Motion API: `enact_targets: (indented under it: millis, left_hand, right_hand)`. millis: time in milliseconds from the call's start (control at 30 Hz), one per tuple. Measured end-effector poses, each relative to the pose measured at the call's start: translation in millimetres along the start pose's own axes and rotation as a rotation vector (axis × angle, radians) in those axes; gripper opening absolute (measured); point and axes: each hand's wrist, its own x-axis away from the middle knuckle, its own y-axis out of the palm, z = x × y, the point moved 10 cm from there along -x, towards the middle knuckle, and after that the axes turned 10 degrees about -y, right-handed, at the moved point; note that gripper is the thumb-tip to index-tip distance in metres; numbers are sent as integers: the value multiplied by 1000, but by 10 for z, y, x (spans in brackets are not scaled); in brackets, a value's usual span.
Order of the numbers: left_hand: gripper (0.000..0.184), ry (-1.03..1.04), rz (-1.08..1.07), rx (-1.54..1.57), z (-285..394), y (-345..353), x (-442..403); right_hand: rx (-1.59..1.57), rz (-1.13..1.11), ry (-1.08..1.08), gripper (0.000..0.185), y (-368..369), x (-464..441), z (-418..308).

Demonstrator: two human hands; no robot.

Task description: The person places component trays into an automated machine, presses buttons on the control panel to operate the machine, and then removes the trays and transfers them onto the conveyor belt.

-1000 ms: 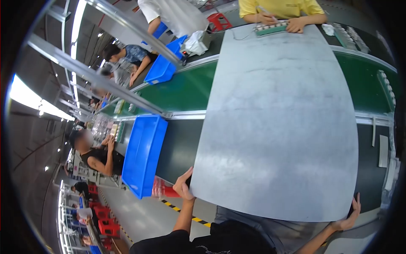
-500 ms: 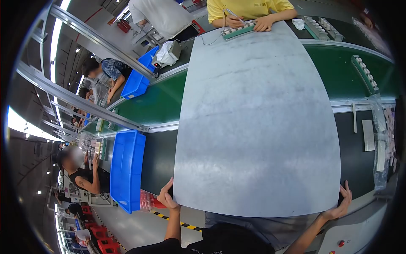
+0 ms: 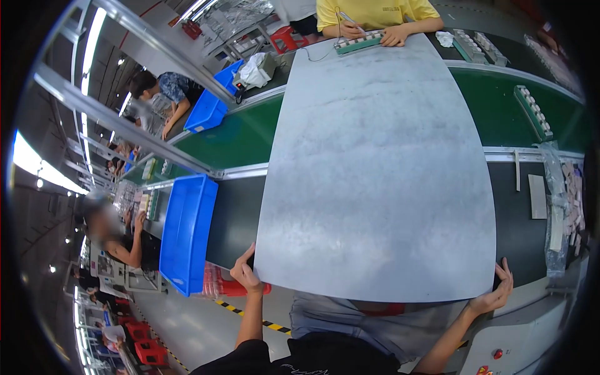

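A large pale grey board (image 3: 381,169) lies across the green conveyor and the dark worktops on both sides of it. At its near left corner my left hand (image 3: 245,272) grips the edge, fingers partly hidden beside the board. My right hand (image 3: 494,292) holds the near right corner, its fingers along the side edge. The far end of the board reaches a person in a yellow top (image 3: 375,15), whose hands are at a green strip (image 3: 359,44) with a pen-like tool.
Left of the board stands a blue bin (image 3: 187,231), with another blue bin (image 3: 209,111) beyond the conveyor (image 3: 228,140). Metal rails (image 3: 134,128) cross the upper left. On the right are a green strip with white parts (image 3: 533,112) and plastic wrap (image 3: 555,219).
The view has shifted, so the board and bins sit further left than a second ago. Both hands stay at the board's near corners. The person in white has moved mostly out of view.
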Motion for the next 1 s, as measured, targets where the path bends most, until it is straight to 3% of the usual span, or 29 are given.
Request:
enact_targets:
  millis: [500,567,833,1000]
  left_hand:
    - [44,-150,-22,60,-87,18,0]
    - [42,-147,-26,94,-107,22,-6]
    - [40,-137,-48,76,-49,-4,-11]
    - [38,-109,-42,53,-189,20,5]
  right_hand:
    - [50,79,-71,36,-97,-16,-37]
    - [49,133,8,34,-119,-5,7]
    - [-85,197,26,36,-149,-15,-5]
    - [30,185,-3,39,-174,4,-81]
